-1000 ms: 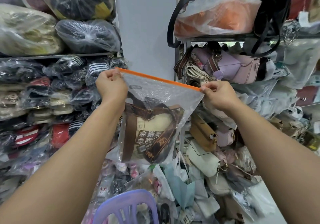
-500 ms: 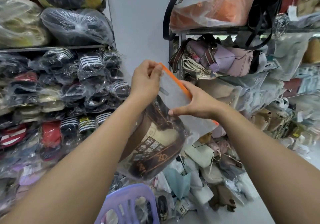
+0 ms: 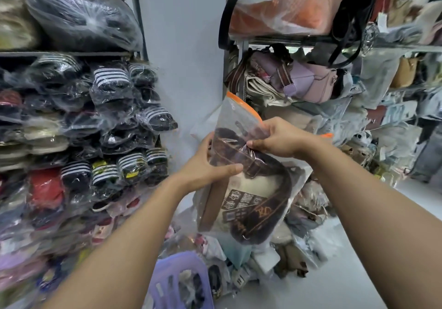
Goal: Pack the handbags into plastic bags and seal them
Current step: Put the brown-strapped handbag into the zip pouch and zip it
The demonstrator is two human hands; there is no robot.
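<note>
Between two packed shelf racks, head view only: clear plastic bag (image 3: 230, 117) is held up in the air in front of the person, resting on nothing. The handbag (image 3: 253, 186) is inside it, cream body low in the bag, brown strap (image 3: 239, 141) bunched above. Left hand (image 3: 210, 165) grips the bag's left edge, thumb across the front over the strap, fingers behind. Right hand (image 3: 279, 138) pinches the film near the top, fingers curled into a crease of plastic. Orange zip strip (image 3: 246, 106) stands above the right hand, bent over; can't tell if it is pressed closed along its whole run. Handling guess: film is thin, slick and crinkly and would slip under a flat grip, so pinch it at the strip or clamp it against the handbag. Handbag looks soft-sided and fairly light, weight hangs at the bottom, strap likely to shift and bulge; nothing looks fragile. Best hold is probably the two ends of the strip for sealing, or under the body for carrying. No table visible. Pale floor (image 3: 334, 275) is littered with bagged goods, lilac basket (image 3: 179, 282) near the bottom edge. Left shelves hold bagged striped slippers (image 3: 111, 81); right shelves are crammed with bags, including a lilac purse (image 3: 311, 83). Grey wall (image 3: 184, 45) sits between the racks.
</note>
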